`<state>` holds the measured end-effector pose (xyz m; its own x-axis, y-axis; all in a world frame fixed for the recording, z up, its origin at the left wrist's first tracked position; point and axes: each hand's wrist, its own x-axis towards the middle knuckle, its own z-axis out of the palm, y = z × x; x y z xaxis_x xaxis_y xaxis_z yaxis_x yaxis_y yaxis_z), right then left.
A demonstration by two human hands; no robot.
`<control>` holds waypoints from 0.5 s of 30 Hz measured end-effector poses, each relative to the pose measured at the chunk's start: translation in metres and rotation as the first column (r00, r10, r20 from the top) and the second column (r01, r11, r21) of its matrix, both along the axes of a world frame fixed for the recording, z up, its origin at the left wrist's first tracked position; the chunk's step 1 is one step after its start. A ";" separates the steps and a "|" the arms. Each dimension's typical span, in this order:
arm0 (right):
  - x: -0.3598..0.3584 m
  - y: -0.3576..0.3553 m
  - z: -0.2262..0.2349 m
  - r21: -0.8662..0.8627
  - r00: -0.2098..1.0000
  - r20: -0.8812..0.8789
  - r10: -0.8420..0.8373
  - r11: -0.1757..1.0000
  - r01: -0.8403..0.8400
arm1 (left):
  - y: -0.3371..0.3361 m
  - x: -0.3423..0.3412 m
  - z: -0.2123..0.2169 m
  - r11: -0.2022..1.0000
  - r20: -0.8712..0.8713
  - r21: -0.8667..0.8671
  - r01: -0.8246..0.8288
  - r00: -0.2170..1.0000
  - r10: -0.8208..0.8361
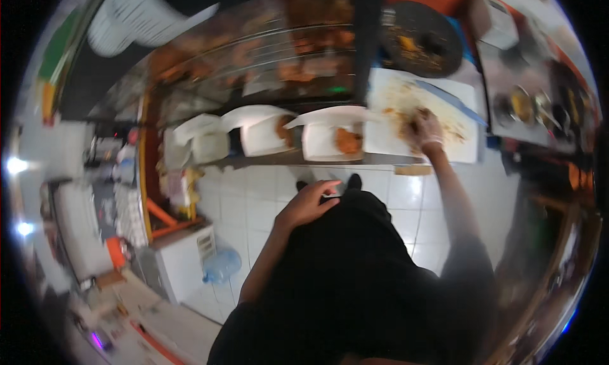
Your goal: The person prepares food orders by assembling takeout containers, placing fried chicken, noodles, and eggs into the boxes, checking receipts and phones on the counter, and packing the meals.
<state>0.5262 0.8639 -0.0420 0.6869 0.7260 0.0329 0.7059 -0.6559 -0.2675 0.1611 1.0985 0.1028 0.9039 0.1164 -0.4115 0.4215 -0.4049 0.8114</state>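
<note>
My right hand (426, 131), in a clear plastic glove, is over the white cutting board (465, 150). Its fingers are closed on what looks like a piece of brown food, mostly hidden and blurred. Brown crumbs and stains lie around it. A long blue-grey knife (451, 101) rests across the board's far right part. My bare left hand (313, 203) hangs in front of my body, thumb and index finger apart, with nothing in it. Left of the board stand two open white takeaway boxes: the nearer one (318, 143) holds orange-brown fried food (347, 141), the other (257, 141) a smaller brown piece.
Behind the board sits a round black pan (438, 25) with food scraps. More white containers (209, 146) stand at the counter's left end. A glass food display (254, 60) rises behind the boxes. Metal pots (522, 105) are at right; a blue water bottle (222, 266) lies on the floor.
</note>
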 end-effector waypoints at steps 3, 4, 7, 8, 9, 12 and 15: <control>-0.009 0.011 0.003 0.086 0.999 0.054 -0.009 0.996 0.004 | 0.017 -0.026 -0.004 0.996 0.050 0.082 -0.028 0.998 0.023; -0.011 0.011 -0.004 0.125 0.994 0.106 -0.019 0.992 0.006 | 0.021 -0.034 -0.007 0.994 0.059 0.103 -0.043 0.998 0.037; -0.006 0.010 -0.037 0.180 0.982 0.188 0.028 0.982 -0.063 | 0.037 -0.066 -0.024 0.987 0.132 0.143 -0.070 0.990 0.051; -0.007 0.013 -0.040 0.195 0.977 0.212 0.023 0.979 -0.066 | 0.042 -0.076 -0.023 0.988 0.062 0.091 -0.123 0.991 0.118; -0.011 0.013 -0.041 0.238 0.981 0.190 0.043 0.967 -0.088 | 0.047 -0.089 -0.021 0.983 -0.013 0.038 -0.177 0.984 0.178; 0.000 0.020 -0.067 0.649 0.904 -0.426 -0.039 0.682 0.336 | 0.064 -0.119 -0.037 0.985 0.020 0.007 -0.173 0.985 0.173; -0.001 0.013 -0.078 0.687 0.927 -0.364 -0.090 0.646 0.333 | 0.090 -0.145 -0.026 0.990 -0.022 0.038 -0.139 0.990 0.140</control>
<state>0.5249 0.8766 -0.1200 0.8841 0.3820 0.2692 0.3896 -0.2842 -0.8761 0.0158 1.1886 0.0770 0.8677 0.2560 -0.4261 0.4952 -0.3697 0.7862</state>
